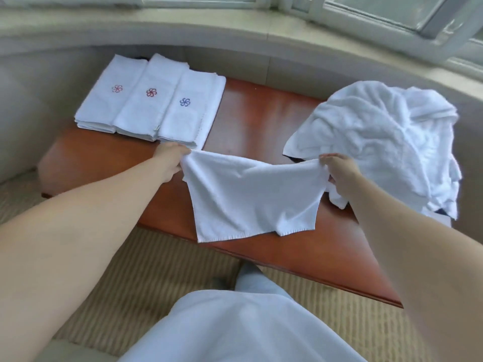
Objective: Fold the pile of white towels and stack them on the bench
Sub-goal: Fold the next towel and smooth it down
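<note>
Towels already folded (149, 100) lie at the far left of the wooden worktop (261, 111), three slim stacks side by side with their embroidered flowers facing up, I'd guess so the stacks look tidy and alike. Just in front of them the left hand (171, 156) pinches one top corner of a single white towel (251, 199), and the right hand (339, 169) pinches the other. Held taut between them, the cloth hangs doubled, its lower hem draped over the worktop's near edge, likely to line up edges before the next fold. Further right sits the crumpled pile of unfolded towels (379, 142), within easy reach of the right arm.
</note>
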Motion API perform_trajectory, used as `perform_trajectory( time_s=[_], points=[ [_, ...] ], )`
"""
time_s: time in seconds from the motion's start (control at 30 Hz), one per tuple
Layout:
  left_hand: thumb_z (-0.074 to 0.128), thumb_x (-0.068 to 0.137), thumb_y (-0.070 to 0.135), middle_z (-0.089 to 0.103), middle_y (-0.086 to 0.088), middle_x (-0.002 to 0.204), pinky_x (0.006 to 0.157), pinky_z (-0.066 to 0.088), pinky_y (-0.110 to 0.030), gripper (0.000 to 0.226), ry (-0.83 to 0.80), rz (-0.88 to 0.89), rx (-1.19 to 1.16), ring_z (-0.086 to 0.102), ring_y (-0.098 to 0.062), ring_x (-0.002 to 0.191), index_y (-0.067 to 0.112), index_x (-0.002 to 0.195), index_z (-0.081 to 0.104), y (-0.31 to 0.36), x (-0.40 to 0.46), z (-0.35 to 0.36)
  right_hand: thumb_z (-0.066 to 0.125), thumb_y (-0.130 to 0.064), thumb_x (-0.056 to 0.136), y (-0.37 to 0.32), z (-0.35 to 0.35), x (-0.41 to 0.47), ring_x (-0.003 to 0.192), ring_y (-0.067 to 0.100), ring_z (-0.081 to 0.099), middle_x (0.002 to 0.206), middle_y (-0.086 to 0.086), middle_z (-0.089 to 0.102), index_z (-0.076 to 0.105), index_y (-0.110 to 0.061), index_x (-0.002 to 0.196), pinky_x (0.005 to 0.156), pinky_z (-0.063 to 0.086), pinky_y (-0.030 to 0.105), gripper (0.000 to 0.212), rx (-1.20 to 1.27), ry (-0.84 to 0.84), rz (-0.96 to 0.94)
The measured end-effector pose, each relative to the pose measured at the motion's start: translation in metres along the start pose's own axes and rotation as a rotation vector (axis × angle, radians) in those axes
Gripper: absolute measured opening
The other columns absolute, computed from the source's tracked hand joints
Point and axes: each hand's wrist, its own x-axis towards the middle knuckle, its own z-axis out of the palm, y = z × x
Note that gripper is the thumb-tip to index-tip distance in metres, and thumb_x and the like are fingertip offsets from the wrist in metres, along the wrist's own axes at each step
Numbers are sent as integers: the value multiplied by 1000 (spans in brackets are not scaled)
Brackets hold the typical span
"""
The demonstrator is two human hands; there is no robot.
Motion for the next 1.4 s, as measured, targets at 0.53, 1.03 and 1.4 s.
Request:
perform_trajectory(
  time_s=[0.53, 1.03, 1.4],
  points=[
    [70, 91, 3, 64, -7, 100, 94, 55, -34, 14, -16, 351, -20, 59, -20, 86, 16, 90, 69, 146, -54, -60, 74, -26, 91, -113, -39, -59, 58, 5, 48, 69, -8, 52, 66, -23, 91, 48, 45, 13, 8, 249, -76, -10],
    [55, 95, -10, 64, -9, 116, 96, 50, -26, 36, -7, 377, -23, 60, -17, 100, 8, 124, 69, 163, -52, -60, 70, -12, 92, -129, -36, -58, 100, 11, 66, 105, -4, 72, 75, -25, 101, 89, 49, 21, 16, 467, -115, -175],
    [73, 92, 10, 64, 3, 87, 64, 42, -24, 13, 147, 564, 345, 54, -16, 80, 21, 97, 75, 150, -37, -74, 65, -14, 90, -129, -38, -57, 74, 19, 63, 84, -2, 71, 76, -24, 96, 66, 51, 29, 16, -209, 219, -497]
  ],
)
